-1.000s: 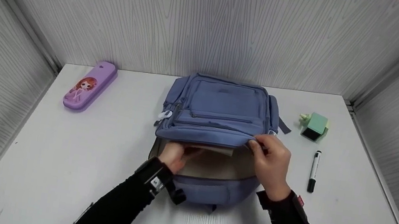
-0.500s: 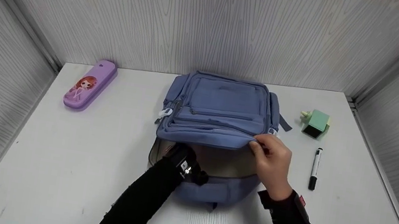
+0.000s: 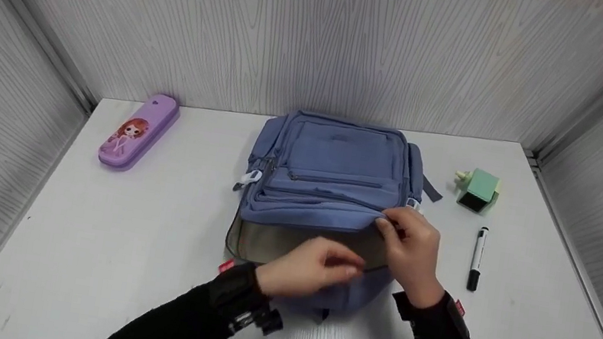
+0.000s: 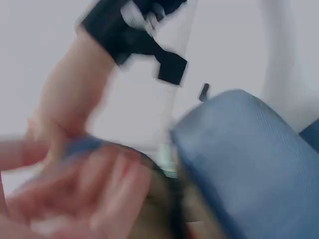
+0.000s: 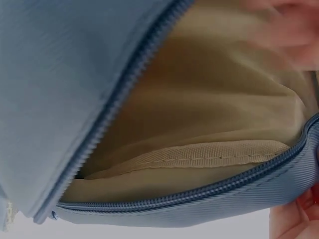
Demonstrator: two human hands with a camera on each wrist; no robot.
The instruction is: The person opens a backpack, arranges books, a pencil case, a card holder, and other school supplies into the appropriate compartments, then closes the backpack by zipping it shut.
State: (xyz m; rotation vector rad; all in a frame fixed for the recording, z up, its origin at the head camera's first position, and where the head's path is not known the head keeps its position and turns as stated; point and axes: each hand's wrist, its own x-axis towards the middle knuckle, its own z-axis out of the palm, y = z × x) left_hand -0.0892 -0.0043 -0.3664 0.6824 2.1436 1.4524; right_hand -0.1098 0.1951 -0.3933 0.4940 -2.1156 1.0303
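Observation:
A blue backpack (image 3: 339, 154) lies on the white table with its main compartment unzipped toward the person. In the head view, my right hand (image 3: 414, 252) pinches the right part of the front panel's edge and holds it up. My left hand (image 3: 310, 269) is over the near side of the opening, its fingers loosely bent and nothing in them; it is blurred in the left wrist view. Beige lining (image 5: 209, 104) and the dark zipper (image 5: 199, 191) along the mouth show in the right wrist view. The deeper inside of the bag is hidden.
At the far left lies a purple pencil case (image 3: 139, 133) with a cartoon girl on it. Right of the backpack stand a small green block-shaped object (image 3: 479, 190) and a black-and-white marker (image 3: 477, 258). Grey wood-grain panels (image 3: 321, 35) enclose the table behind and at both sides.
My left hand first held a flat, paper-like thing at the opening, then reached deep inside the backpack. Now it is back out without it. My right hand keeps its pinch on the edge.

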